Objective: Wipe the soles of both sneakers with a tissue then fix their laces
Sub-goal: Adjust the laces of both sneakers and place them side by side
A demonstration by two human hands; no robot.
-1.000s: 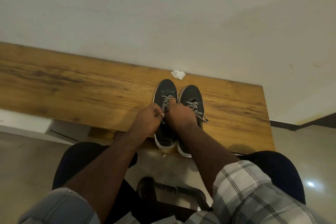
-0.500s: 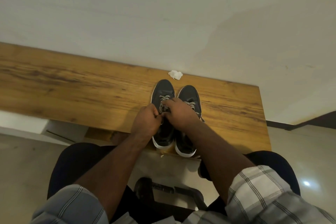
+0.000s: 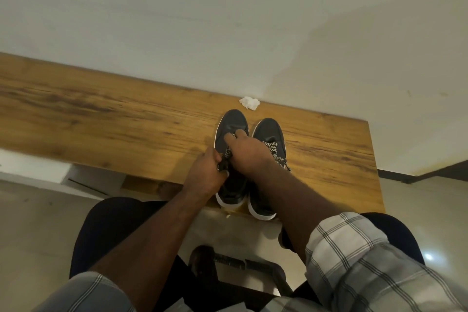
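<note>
Reaching further toward the toe than a moment ago, the right hand (image 3: 247, 149) is stretching its fingers over the lace rows of the left sneaker (image 3: 231, 157), while the left hand (image 3: 206, 175) is pulling back along that shoe's side, curled round the speckled lace (image 3: 227, 153). Both sneakers are sitting side by side, touching, on the wooden bench (image 3: 101, 121), heels at its near edge. Laces on the right sneaker (image 3: 268, 139) are lying loose. Beyond the toes, a crumpled tissue (image 3: 250, 103) is resting against the wall.
</note>
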